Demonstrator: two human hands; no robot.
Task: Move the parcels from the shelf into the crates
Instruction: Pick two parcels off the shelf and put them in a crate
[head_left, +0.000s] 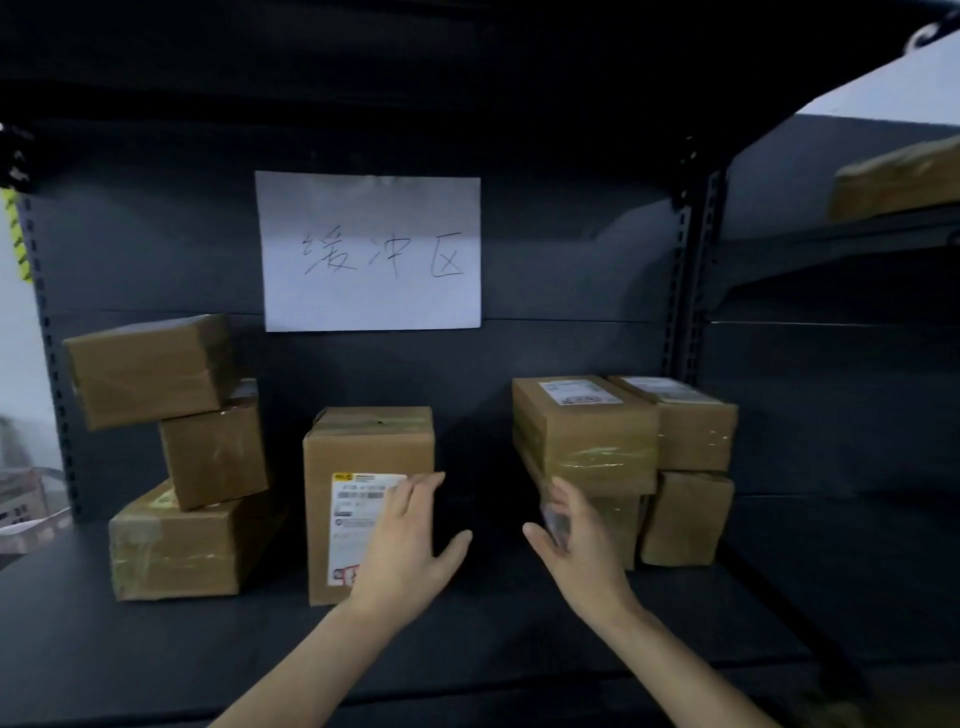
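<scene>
You've barely started I'd say: left hand (410, 540) and right hand (576, 540) both spread and empty, parcels (363, 452) all sitting on the shelf (779, 597), no crate in view.

I see a dark shelf (156, 649). Directly on it sit a left box (176, 551), a labelled middle box (363, 452), a right box (621, 525) and, just beside that, a far-right box (685, 519).

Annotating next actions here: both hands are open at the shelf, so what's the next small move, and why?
Probably curl the left hand round the right front edge of the upright labelled parcel. Its straight fingers lie over that face, the parcel stands alone with nothing on top, and the right hand is open nearby, in front of the right-hand stack.
</scene>
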